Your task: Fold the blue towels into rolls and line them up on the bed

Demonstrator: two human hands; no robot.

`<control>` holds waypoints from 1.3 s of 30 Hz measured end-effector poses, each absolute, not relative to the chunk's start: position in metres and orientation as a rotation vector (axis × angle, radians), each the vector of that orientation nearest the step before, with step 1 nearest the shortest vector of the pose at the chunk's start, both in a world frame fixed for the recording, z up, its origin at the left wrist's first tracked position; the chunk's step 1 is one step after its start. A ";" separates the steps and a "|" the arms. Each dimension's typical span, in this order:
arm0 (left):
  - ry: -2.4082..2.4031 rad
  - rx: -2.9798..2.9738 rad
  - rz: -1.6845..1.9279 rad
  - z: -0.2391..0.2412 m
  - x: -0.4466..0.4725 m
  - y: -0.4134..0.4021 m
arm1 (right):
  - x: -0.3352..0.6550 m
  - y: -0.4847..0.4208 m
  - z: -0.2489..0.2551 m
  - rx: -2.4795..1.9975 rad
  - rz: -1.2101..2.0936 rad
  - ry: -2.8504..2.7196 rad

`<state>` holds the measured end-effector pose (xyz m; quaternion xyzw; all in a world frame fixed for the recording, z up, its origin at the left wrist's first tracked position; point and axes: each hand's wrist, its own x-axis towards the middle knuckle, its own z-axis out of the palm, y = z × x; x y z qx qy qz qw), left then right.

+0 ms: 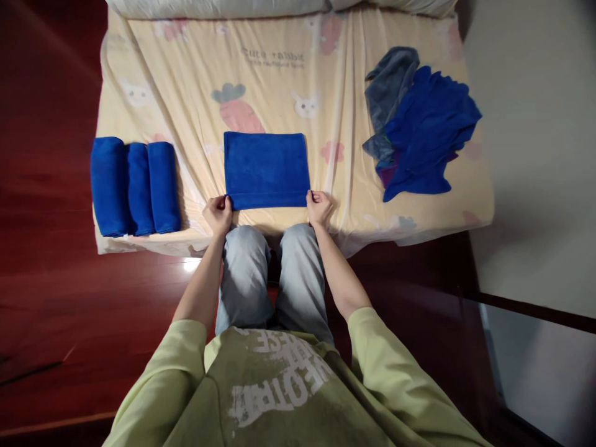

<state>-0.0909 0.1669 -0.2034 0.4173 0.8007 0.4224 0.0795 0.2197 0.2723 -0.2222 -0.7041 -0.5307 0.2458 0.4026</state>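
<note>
A blue towel [266, 164] lies flat as a rectangle on the bed in front of my knees. Along its near edge runs a narrow folded strip. My left hand [218, 214] pinches the near left corner of this towel. At the near right corner, my right hand [319, 207] is closed on the cloth in the same way. Fingertips of both hands are partly hidden by the curled fingers. To the left of the towel, three rolled blue towels [138, 187] lie side by side.
A crumpled blue cloth [431, 130] lies heaped with a grey cloth [391, 87] at the right of the bed. The bed's yellow patterned sheet [274, 37] has creases. A pale rolled bedding edge [223, 7] borders the far side. A light wall [535, 136] stands to the right.
</note>
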 end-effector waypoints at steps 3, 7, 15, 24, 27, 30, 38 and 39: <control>2.397 1.265 1.252 -0.201 -0.089 0.167 | 0.220 0.273 -0.222 -1.774 0.633 -1.330; 2.402 1.241 1.217 -0.198 -0.086 0.167 | 0.219 0.272 -0.223 -1.763 0.621 -1.316; 2.409 1.279 1.216 -0.199 -0.086 0.166 | 0.219 0.264 -0.213 -1.666 0.288 -1.565; 2.424 1.377 1.218 -0.204 -0.087 0.164 | 0.224 0.262 -0.213 -1.600 0.440 -1.735; 2.372 1.536 1.158 -0.206 -0.089 0.166 | 0.226 0.262 -0.212 -1.536 0.395 -1.913; 2.266 1.673 1.082 -0.206 -0.090 0.166 | 0.229 0.265 -0.213 -1.486 0.335 -2.081; 2.086 1.764 0.934 -0.193 -0.095 0.135 | 0.250 0.262 -0.214 -1.380 0.291 -2.302; 2.080 1.768 0.912 -0.192 -0.095 0.132 | 0.253 0.259 -0.213 -1.375 0.289 -2.324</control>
